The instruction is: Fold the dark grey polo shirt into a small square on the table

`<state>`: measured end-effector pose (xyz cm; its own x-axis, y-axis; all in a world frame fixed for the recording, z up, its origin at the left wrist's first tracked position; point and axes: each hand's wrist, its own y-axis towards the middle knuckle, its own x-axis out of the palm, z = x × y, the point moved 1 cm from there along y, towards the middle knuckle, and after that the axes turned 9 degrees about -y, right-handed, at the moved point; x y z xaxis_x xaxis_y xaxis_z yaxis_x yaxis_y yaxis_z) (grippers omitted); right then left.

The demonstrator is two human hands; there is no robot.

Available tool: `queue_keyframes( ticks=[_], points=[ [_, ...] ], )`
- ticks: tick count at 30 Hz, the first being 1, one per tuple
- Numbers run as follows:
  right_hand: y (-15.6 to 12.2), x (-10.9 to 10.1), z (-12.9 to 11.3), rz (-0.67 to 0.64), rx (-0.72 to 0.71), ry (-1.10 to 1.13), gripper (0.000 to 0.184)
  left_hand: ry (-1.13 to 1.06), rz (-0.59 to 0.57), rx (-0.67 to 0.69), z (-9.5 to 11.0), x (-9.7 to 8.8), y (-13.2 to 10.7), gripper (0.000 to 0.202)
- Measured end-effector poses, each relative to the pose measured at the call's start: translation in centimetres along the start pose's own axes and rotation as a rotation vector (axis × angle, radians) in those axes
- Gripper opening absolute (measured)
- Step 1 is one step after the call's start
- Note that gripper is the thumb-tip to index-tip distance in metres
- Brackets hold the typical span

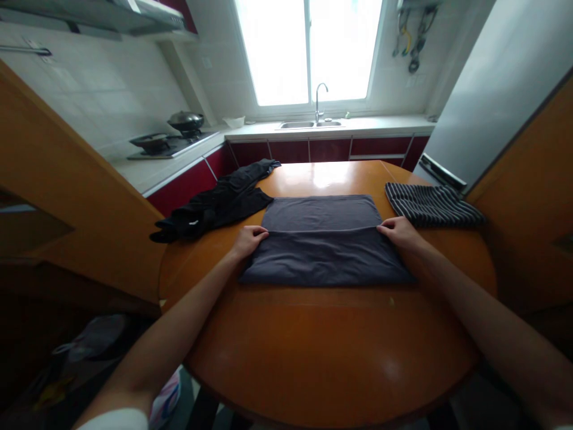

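A dark grey garment, partly folded, lies on the wooden table in front of me; its exact kind cannot be made out. Its near part is doubled over, and the edge of that fold runs across the middle of the cloth. My left hand pinches this edge at the left end. At the right end my right hand pinches the same edge between thumb and fingers. The far part of the cloth lies flat beyond the fold.
Black clothing lies loosely at the table's left. A striped folded cloth rests at the right edge. The round wooden table stands before a counter with a sink and a stove. A fridge is at right.
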<state>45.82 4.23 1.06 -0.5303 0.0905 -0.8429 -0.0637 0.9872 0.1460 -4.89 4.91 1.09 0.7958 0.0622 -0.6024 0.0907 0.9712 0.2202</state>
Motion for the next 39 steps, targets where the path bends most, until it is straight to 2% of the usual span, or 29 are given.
queue_keyframes(
  ticks=[4,9,12,15,17,19,21,23,26,28,30,35,39],
  points=[
    [0.5,0.6,-0.2,0.021,0.029,-0.067,0.024,0.039,0.056,0.02,-0.6,0.5,0.4,0.036],
    [0.7,1.3,0.2,0.063,0.021,-0.044,0.024,0.008,0.123,0.017,-1.3,1.0,0.5,0.035],
    [0.7,1.2,0.3,0.057,0.033,-0.06,0.023,0.024,0.125,0.017,-1.5,1.0,0.5,0.033],
    [0.2,0.8,-0.4,0.05,0.087,-0.2,0.022,0.14,0.101,0.037,-0.9,0.7,0.5,0.033],
    [-0.4,0.6,-1.9,0.103,0.112,-0.355,0.029,0.259,0.101,0.092,0.5,0.9,0.2,0.041],
    [-1.4,1.0,-4.8,0.18,0.05,-0.455,0.041,0.354,0.03,0.196,2.9,2.2,-0.5,0.052],
    [-2.5,2.5,-8.7,0.196,-0.12,-0.445,0.05,0.416,-0.14,0.313,5.8,4.9,-1.6,0.056],
    [-3.6,4.8,-12.4,0.097,-0.295,-0.412,0.055,0.469,-0.29,0.399,8.6,8.3,-2.8,0.058],
    [-4.6,8.3,-15.4,-0.058,-0.346,-0.422,0.059,0.52,-0.382,0.46,10.8,12.4,-4.3,0.058],
    [-4.7,9.3,-15.2,-0.111,-0.294,-0.439,0.062,0.533,-0.382,0.446,10.8,13.3,-4.7,0.059],
    [-4.4,9.0,-13.5,-0.139,-0.222,-0.444,0.067,0.534,-0.369,0.413,10.1,12.9,-4.8,0.062],
    [-3.4,6.3,-7.8,-0.175,-0.094,-0.453,0.075,0.495,-0.335,0.252,7.1,9.5,-4.6,0.07],
    [-3.0,5.1,-3.9,-0.108,-0.001,-0.468,0.071,0.483,-0.29,0.116,4.5,6.7,-4.4,0.073]
  ],
)
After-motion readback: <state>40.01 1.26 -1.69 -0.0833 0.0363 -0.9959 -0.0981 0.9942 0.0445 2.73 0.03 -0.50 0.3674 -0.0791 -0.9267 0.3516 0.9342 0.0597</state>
